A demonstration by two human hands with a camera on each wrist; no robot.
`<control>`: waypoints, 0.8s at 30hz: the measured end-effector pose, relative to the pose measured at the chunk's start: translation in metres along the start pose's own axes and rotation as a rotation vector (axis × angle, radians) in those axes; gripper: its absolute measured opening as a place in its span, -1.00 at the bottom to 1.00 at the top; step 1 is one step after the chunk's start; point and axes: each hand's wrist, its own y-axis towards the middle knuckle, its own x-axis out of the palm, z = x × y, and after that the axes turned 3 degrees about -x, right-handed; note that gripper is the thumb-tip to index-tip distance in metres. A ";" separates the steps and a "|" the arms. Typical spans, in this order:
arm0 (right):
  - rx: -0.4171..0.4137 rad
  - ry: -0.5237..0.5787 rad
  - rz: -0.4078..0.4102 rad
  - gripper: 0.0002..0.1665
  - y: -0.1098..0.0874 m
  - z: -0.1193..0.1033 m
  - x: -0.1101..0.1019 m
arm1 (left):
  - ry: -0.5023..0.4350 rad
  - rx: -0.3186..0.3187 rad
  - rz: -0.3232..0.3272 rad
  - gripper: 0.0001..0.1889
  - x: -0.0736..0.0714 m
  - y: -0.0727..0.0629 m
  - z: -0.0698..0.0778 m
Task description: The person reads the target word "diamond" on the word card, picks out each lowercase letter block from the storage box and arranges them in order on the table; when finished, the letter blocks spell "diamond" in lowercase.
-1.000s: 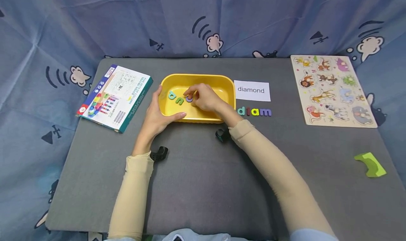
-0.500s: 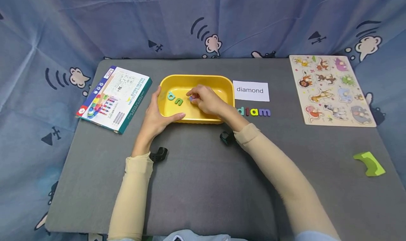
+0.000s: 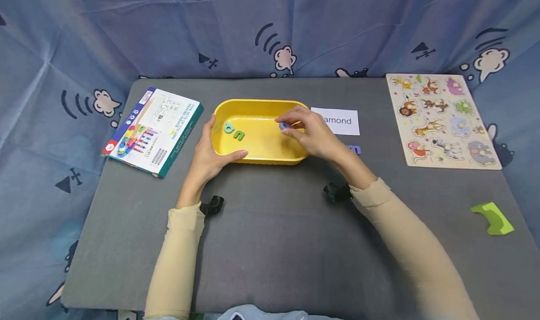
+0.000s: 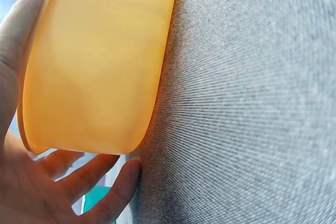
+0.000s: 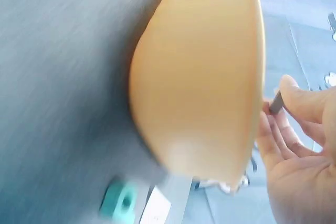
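My left hand (image 3: 213, 153) grips the left end of a yellow plastic tray (image 3: 270, 161), thumb at the front rim and fingers round the end. In the left wrist view the fingers spread along the tray's outer wall (image 4: 100, 66). My right hand (image 3: 314, 132) pinches a small purple toy letter (image 3: 284, 126), rounded in shape, between thumb and fingertips over the tray's right part. The right wrist view shows that letter (image 5: 276, 103) edge-on, above the rim. Inside the tray lie a light-blue letter (image 3: 228, 127) and a green letter n (image 3: 238, 135).
Right of the tray, a white word card (image 3: 343, 123) is partly covered by my right hand. A purple letter m (image 3: 355, 149) shows below it; a teal letter (image 5: 119, 202) lies near the card. A flat box (image 3: 158, 128), an animal puzzle board (image 3: 443, 123) and a green block (image 3: 493, 218) also lie on the table.
My right hand has lifted the purple letter from the tray floor and moved right with it, now covering part of the card and letter row. The left hand stays on the tray.
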 end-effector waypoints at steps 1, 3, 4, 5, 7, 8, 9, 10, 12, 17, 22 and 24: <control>0.001 0.002 0.021 -0.61 -0.005 0.002 -0.005 | -0.003 0.005 0.002 0.37 0.000 0.000 0.000; 0.014 0.010 0.068 -0.56 -0.014 0.008 -0.014 | -0.005 0.013 0.002 0.36 0.000 0.000 -0.001; 0.027 0.016 0.095 -0.55 -0.019 0.012 -0.019 | -0.006 0.016 0.001 0.36 0.000 0.000 -0.001; 0.042 0.012 0.119 -0.55 -0.023 0.016 -0.024 | -0.010 0.019 0.000 0.36 0.000 0.000 -0.001; 0.060 -0.006 0.161 -0.57 -0.033 0.023 -0.034 | -0.014 0.019 -0.002 0.36 0.000 0.000 -0.001; 0.069 -0.014 0.181 -0.59 -0.038 0.028 -0.039 | -0.015 0.018 -0.003 0.36 0.000 0.000 -0.001; 0.076 -0.024 0.197 -0.61 -0.042 0.032 -0.044 | -0.016 0.017 -0.002 0.36 0.000 -0.001 -0.001; 0.083 -0.040 0.211 -0.63 -0.047 0.036 -0.049 | -0.016 0.017 -0.003 0.36 0.000 -0.001 0.000; 0.093 -0.076 0.236 -0.65 -0.057 0.044 -0.059 | -0.014 0.018 -0.002 0.36 0.000 0.000 -0.001; 0.139 -0.168 0.265 -0.68 -0.078 0.065 -0.082 | -0.010 0.023 -0.001 0.36 0.000 0.000 -0.001; 0.158 -0.300 0.233 -0.68 -0.096 0.084 -0.097 | -0.014 0.021 -0.003 0.36 0.000 -0.001 -0.001; 0.162 -0.346 0.214 -0.68 -0.102 0.090 -0.100 | -0.018 0.023 -0.004 0.36 0.000 -0.001 -0.001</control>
